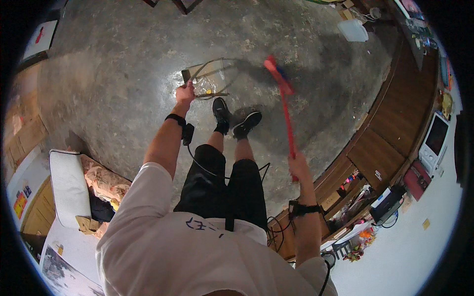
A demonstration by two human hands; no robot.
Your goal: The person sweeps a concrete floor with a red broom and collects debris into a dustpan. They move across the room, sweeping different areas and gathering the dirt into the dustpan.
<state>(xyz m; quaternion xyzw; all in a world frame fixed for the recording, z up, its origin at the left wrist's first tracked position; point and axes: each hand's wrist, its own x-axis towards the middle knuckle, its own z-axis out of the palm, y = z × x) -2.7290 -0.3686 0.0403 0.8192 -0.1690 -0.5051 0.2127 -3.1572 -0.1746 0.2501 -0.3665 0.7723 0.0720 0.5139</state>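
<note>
My left hand is closed around a thin, curved hoop handle, at the left side of a shallow, rectangular dustpan-like tray. Crumpled clear plastic and a small yellow piece lie in the tray, low over or on the concrete floor. To the right, my right hand grips the lower end of a long red handle. At its far end is a blurred red head with a dark blue part, apparently a broom or brush. This head is apart from the tray. The blur hides its exact shape.
My black shoes stand just below the tray. Brown wooden cabinets curve along the right, with a translucent plastic container on the floor at upper right. A padded seat or cushion is at lower left. Black cables run by my waist.
</note>
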